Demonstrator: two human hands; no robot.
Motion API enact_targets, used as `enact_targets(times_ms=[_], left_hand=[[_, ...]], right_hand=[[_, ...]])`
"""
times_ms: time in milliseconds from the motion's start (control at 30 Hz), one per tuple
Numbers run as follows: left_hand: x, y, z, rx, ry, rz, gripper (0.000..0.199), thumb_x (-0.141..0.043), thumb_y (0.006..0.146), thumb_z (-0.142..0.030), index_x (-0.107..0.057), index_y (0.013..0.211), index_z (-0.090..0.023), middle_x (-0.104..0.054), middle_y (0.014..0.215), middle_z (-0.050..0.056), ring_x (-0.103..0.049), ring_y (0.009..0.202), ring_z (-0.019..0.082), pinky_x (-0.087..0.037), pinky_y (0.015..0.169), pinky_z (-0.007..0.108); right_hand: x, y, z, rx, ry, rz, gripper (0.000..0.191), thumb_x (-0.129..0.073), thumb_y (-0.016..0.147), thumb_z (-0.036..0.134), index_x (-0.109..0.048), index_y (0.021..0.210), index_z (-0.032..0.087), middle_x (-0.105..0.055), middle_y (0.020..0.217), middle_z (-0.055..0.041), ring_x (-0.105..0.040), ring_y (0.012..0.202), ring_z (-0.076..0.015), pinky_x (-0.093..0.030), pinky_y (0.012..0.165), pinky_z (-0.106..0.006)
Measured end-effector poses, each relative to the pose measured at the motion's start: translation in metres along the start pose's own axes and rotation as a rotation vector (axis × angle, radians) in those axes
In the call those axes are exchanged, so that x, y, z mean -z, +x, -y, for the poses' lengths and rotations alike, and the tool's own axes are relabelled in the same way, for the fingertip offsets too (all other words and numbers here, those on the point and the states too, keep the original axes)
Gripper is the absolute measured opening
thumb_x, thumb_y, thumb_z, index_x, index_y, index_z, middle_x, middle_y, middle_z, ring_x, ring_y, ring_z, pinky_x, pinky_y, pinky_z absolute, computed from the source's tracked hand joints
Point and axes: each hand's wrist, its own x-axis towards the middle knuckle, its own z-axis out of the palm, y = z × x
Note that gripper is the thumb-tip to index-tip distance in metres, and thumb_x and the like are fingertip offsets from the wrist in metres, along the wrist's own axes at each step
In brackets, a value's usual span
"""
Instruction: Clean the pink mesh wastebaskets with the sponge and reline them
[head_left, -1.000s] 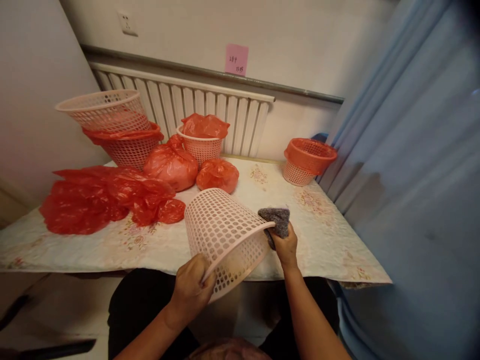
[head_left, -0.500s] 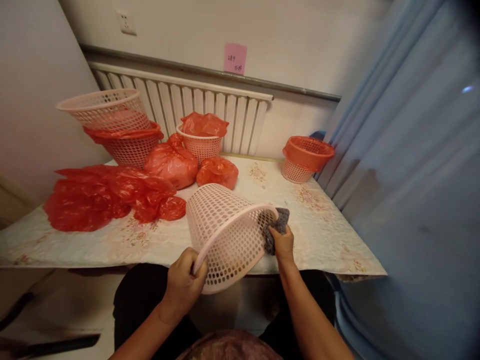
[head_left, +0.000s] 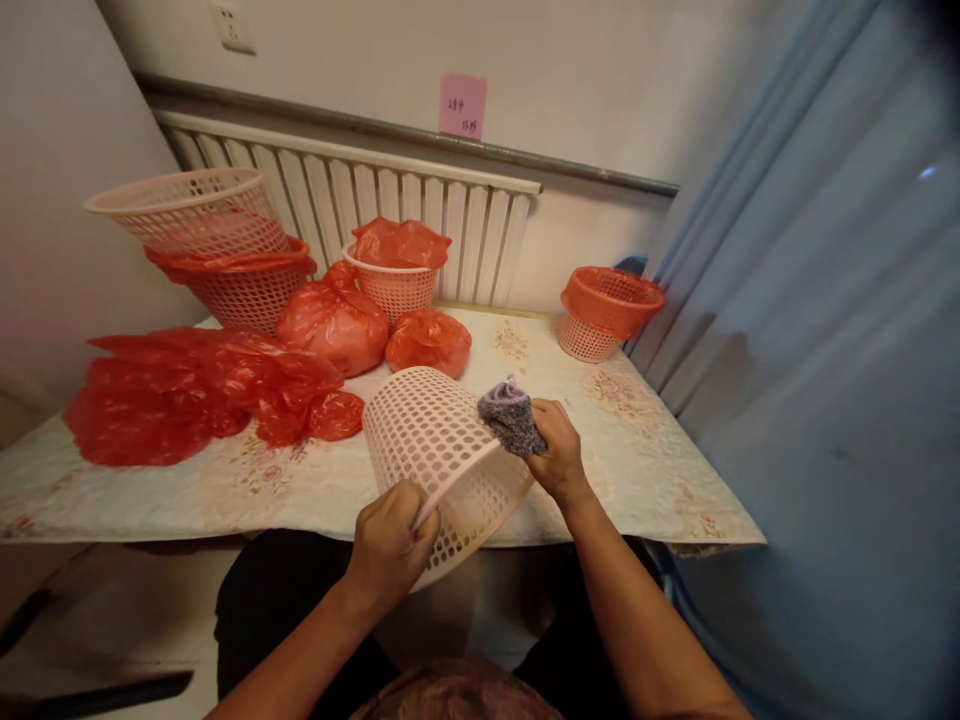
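Note:
A pale pink plastic wastebasket (head_left: 420, 420) with a mesh of holes lies tipped on its side at the table's front edge, its mouth facing me. My left hand (head_left: 396, 545) is closed around the rim at the lower left. In my right hand (head_left: 556, 450) is a bunched grey cloth (head_left: 513, 415), held against the upper right of the rim. The fingers of the right hand are partly hidden behind the cloth.
Loose red plastic bags (head_left: 172, 395) lie on the left of the flowered tablecloth (head_left: 660, 470). Behind stand stacked baskets (head_left: 240, 290), a bag-lined basket (head_left: 394, 285) and tied red bags (head_left: 334, 325). Another lined basket (head_left: 592, 335) is at the back right, by a blue curtain (head_left: 810, 350).
My right hand has brought the cloth from inside the basket's right rim up and left onto its outer side. My left hand, still on the rim, has moved slightly right.

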Motion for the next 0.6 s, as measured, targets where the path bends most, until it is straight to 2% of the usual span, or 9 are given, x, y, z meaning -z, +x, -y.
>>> enact_targets(times_ms=[100, 167, 267, 300, 433, 500, 600], left_hand=[[-0.001, -0.003, 0.001, 0.007, -0.002, -0.024, 0.023, -0.048, 0.078, -0.009, -0.037, 0.063, -0.023, -0.041, 0.054, -0.006, -0.044, 0.046, 0.01, -0.033, 0.047, 0.023], [-0.001, -0.004, 0.001, 0.019, -0.004, -0.02, 0.023, -0.049, 0.078, -0.01, -0.037, 0.063, -0.023, -0.041, 0.054, -0.007, -0.043, 0.045, 0.01, -0.033, 0.046, 0.023], [0.0, -0.003, -0.001, 0.033, -0.007, -0.025, 0.023, -0.049, 0.077, -0.009, -0.037, 0.062, -0.023, -0.04, 0.053, -0.007, -0.043, 0.044, 0.009, -0.032, 0.045, 0.022], [0.0, -0.003, -0.001, 0.038, -0.005, -0.027, 0.023, -0.049, 0.076, -0.009, -0.037, 0.062, -0.023, -0.041, 0.053, -0.007, -0.043, 0.044, 0.009, -0.032, 0.045, 0.022], [-0.001, -0.006, -0.001, 0.06, -0.011, -0.019, 0.022, -0.049, 0.077, -0.01, -0.038, 0.063, -0.022, -0.042, 0.053, -0.007, -0.044, 0.045, 0.009, -0.034, 0.045, 0.022], [-0.002, -0.009, 0.001, 0.068, -0.032, -0.015, 0.021, -0.05, 0.077, -0.009, -0.039, 0.064, -0.022, -0.042, 0.054, -0.007, -0.044, 0.045, 0.009, -0.035, 0.046, 0.022], [-0.002, -0.013, 0.003, 0.071, -0.072, -0.019, 0.015, -0.05, 0.076, -0.007, -0.047, 0.075, -0.021, -0.048, 0.062, -0.005, -0.049, 0.053, 0.011, -0.041, 0.052, 0.023]], right_hand=[[-0.008, -0.018, -0.021, -0.17, 0.079, -0.104, 0.031, -0.064, 0.077, 0.025, -0.063, 0.108, 0.021, -0.062, 0.108, -0.0081, -0.055, 0.103, -0.023, -0.044, 0.09, -0.038], [-0.019, -0.038, -0.037, -0.408, 0.138, -0.186, 0.034, -0.068, 0.073, 0.032, -0.064, 0.104, 0.019, -0.065, 0.105, -0.0076, -0.058, 0.099, -0.0227, -0.046, 0.088, -0.037], [-0.043, -0.077, -0.056, -0.878, 0.235, -0.297, 0.045, -0.071, 0.065, 0.041, -0.064, 0.101, 0.015, -0.069, 0.096, -0.007, -0.063, 0.087, -0.0214, -0.05, 0.081, -0.035], [-0.05, -0.09, -0.06, -0.94, 0.238, -0.293, 0.047, -0.069, 0.066, 0.044, -0.064, 0.101, 0.014, -0.07, 0.093, -0.0079, -0.064, 0.083, -0.0215, -0.051, 0.077, -0.035], [-0.066, -0.13, -0.059, -1.026, 0.227, -0.217, 0.038, -0.068, 0.063, 0.046, -0.066, 0.085, 0.015, -0.071, 0.078, -0.0065, -0.066, 0.074, -0.0224, -0.052, 0.068, -0.034], [-0.062, -0.141, -0.052, -1.041, 0.197, -0.194, 0.034, -0.069, 0.06, 0.045, -0.066, 0.079, 0.018, -0.071, 0.073, -0.0047, -0.066, 0.072, -0.0229, -0.051, 0.067, -0.034], [-0.05, -0.153, -0.038, -1.068, 0.104, -0.227, 0.033, -0.066, 0.064, 0.048, -0.064, 0.081, 0.02, -0.07, 0.079, -0.0062, -0.064, 0.078, -0.0253, -0.049, 0.073, -0.037]])
